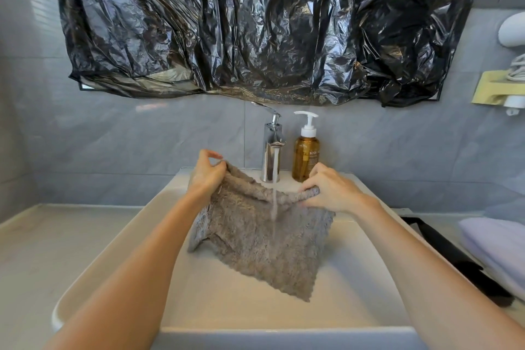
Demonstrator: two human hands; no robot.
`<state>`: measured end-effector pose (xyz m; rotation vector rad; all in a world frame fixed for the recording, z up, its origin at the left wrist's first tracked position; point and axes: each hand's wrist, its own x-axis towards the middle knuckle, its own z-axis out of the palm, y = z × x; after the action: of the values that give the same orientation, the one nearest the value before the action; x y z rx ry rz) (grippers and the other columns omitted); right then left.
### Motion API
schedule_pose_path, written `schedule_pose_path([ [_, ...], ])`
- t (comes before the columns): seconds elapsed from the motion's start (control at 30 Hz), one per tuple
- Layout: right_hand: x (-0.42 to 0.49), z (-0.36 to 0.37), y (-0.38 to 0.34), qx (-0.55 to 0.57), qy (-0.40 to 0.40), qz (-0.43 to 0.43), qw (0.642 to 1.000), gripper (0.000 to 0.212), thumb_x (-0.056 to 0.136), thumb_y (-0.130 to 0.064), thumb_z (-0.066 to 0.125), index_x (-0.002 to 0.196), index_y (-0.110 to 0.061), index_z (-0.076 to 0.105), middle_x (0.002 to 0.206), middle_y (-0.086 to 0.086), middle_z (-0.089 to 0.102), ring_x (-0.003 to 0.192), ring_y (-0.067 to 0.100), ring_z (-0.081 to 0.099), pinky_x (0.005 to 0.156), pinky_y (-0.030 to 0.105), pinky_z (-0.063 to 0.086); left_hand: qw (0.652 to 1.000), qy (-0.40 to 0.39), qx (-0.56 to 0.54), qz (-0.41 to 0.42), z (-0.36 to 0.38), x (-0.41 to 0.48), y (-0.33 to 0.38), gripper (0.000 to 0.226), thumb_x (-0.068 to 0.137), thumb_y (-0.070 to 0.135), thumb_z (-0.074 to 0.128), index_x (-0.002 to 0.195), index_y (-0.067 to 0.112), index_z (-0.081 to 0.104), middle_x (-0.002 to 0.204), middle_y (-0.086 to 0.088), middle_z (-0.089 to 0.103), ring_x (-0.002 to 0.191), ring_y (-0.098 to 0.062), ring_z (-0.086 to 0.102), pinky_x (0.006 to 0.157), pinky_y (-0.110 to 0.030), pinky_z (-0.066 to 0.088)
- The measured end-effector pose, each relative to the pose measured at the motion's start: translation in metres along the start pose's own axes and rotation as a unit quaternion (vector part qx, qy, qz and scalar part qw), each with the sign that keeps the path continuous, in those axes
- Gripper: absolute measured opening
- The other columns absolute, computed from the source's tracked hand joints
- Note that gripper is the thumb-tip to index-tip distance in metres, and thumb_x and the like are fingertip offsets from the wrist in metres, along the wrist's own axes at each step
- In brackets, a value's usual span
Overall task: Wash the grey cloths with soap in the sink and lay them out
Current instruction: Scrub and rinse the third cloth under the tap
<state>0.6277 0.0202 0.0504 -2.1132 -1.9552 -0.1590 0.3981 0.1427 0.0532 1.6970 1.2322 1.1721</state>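
Left hand: I see my left hand [206,176] pinching the far left corner of the grey cloth [255,239], thumb and fingers curled on its edge.
Right hand: my right hand [331,190] grips the far right edge, fingers curled over a bunched fold.
Cloth: 1 grey cloth, held stretched between my 2 hands above the sink [113,264]. Its free part hangs toward the near side, low in the basin. I cannot tell whether its near corner touches the bottom.
Water: a thin stream [274,196] runs from the tap [271,150] onto the cloth's far edge, between the hands.
Soap: an amber pump bottle [306,156] stands upright on the sink's far rim, just right of the tap.
Wall: a crumpled black plastic sheet [255,23] hangs above the tap.
Right side: a folded lilac towel [494,247] lies on the counter, with a black object [454,253] between it and the sink.
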Motion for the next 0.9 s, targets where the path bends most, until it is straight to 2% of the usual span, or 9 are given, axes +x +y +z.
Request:
schedule_pose_path([
  [0.07, 0.004, 0.003, 0.005, 0.033, 0.009, 0.013, 0.999, 0.023, 0.087, -0.046, 0.063, 0.103, -0.032, 0.072, 0.103, -0.003, 0.050, 0.103, 0.020, 0.043, 0.089, 0.041, 0.043, 0.998, -0.057, 0.004, 0.038, 0.000, -0.003, 0.001, 0.012, 0.092, 0.025, 0.051, 0.086, 0.027, 0.061, 0.097, -0.010, 0.063, 0.089, -0.026, 0.056, 0.081, -0.036, 0.046],
  [0.17, 0.007, 0.000, 0.004, 0.203, 0.045, 0.090, 0.974, 0.030, 0.097, -0.034, 0.048, 0.092, -0.016, 0.071, 0.082, -0.001, 0.062, 0.095, 0.026, 0.056, 0.080, 0.037, 0.046, 0.983, -0.141, 0.093, 0.075, -0.001, -0.008, -0.001, 0.032, 0.072, 0.069, 0.062, 0.082, 0.040, 0.069, 0.104, 0.000, 0.057, 0.111, -0.022, 0.046, 0.100, -0.032, 0.040],
  [0.3, 0.008, -0.011, -0.005, 0.567, 0.082, 0.172, 0.801, 0.028, 0.101, -0.029, 0.043, 0.107, -0.014, 0.066, 0.107, 0.010, 0.070, 0.104, 0.027, 0.064, 0.095, 0.038, 0.047, 0.928, -0.162, 0.276, 0.189, 0.008, -0.019, -0.001, 0.042, 0.076, 0.057, 0.070, 0.112, 0.037, 0.062, 0.108, -0.002, 0.032, 0.109, -0.016, 0.030, 0.099, -0.022, 0.030],
  [0.4, 0.008, -0.011, -0.007, 0.626, 0.113, 0.200, 0.746, 0.027, 0.102, -0.026, 0.042, 0.110, -0.008, 0.061, 0.109, 0.018, 0.068, 0.100, 0.032, 0.065, 0.090, 0.042, 0.052, 0.946, -0.139, 0.211, 0.203, 0.013, -0.019, 0.007, 0.027, 0.094, 0.037, 0.057, 0.099, 0.014, 0.070, 0.113, -0.009, 0.045, 0.116, -0.021, 0.039, 0.093, -0.022, 0.030],
  [0.47, 0.009, -0.004, -0.008, 0.596, 0.143, 0.216, 0.760, 0.018, 0.102, -0.021, 0.043, 0.112, -0.010, 0.052, 0.111, 0.015, 0.062, 0.096, 0.026, 0.062, 0.076, 0.034, 0.052, 0.966, -0.168, 0.150, 0.126, 0.017, -0.021, 0.010, 0.037, 0.099, 0.038, 0.046, 0.103, 0.010, 0.068, 0.112, -0.011, 0.059, 0.107, -0.023, 0.051, 0.086, -0.030, 0.037],
  [0.57, 0.008, -0.002, -0.010, 0.474, 0.167, 0.129, 0.855, 0.012, 0.101, -0.014, 0.042, 0.111, -0.019, 0.047, 0.113, 0.000, 0.051, 0.115, 0.023, 0.051, 0.085, 0.028, 0.040, 0.984, -0.175, 0.034, 0.026, 0.026, -0.027, 0.010, 0.035, 0.101, 0.039, 0.041, 0.110, 0.014, 0.063, 0.102, -0.007, 0.062, 0.094, -0.023, 0.056, 0.075, -0.031, 0.044],
  [0.73, -0.003, 0.012, -0.020, 0.177, -0.053, 0.016, 0.983, 0.056, 0.075, -0.072, 0.061, 0.114, -0.032, 0.056, 0.116, -0.005, 0.038, 0.105, 0.014, 0.045, 0.092, 0.034, 0.041, 0.959, -0.143, -0.215, -0.120, 0.025, -0.018, 0.008, 0.036, 0.102, 0.035, 0.042, 0.087, 0.008, 0.060, 0.078, -0.010, 0.061, 0.068, -0.020, 0.058, 0.064, -0.032, 0.048],
  [0.8, 0.001, 0.018, -0.024, 0.112, -0.023, -0.002, 0.993, 0.047, 0.074, -0.068, 0.065, 0.094, -0.026, 0.058, 0.107, -0.006, 0.038, 0.095, 0.016, 0.049, 0.084, 0.036, 0.046, 0.943, -0.128, -0.264, -0.159, 0.023, -0.016, 0.009, 0.035, 0.102, 0.033, 0.044, 0.089, 0.005, 0.060, 0.080, -0.011, 0.064, 0.072, -0.021, 0.061, 0.072, -0.035, 0.050],
  [0.9, 0.010, 0.015, -0.021, 0.200, -0.005, 0.014, 0.980, 0.040, 0.089, -0.045, 0.060, 0.094, -0.006, 0.063, 0.104, -0.002, 0.048, 0.093, 0.017, 0.052, 0.081, 0.036, 0.042, 0.928, -0.138, -0.288, -0.191, 0.018, -0.014, 0.010, 0.040, 0.100, 0.040, 0.044, 0.099, 0.004, 0.062, 0.087, -0.012, 0.067, 0.081, -0.024, 0.065, 0.074, -0.037, 0.052],
])
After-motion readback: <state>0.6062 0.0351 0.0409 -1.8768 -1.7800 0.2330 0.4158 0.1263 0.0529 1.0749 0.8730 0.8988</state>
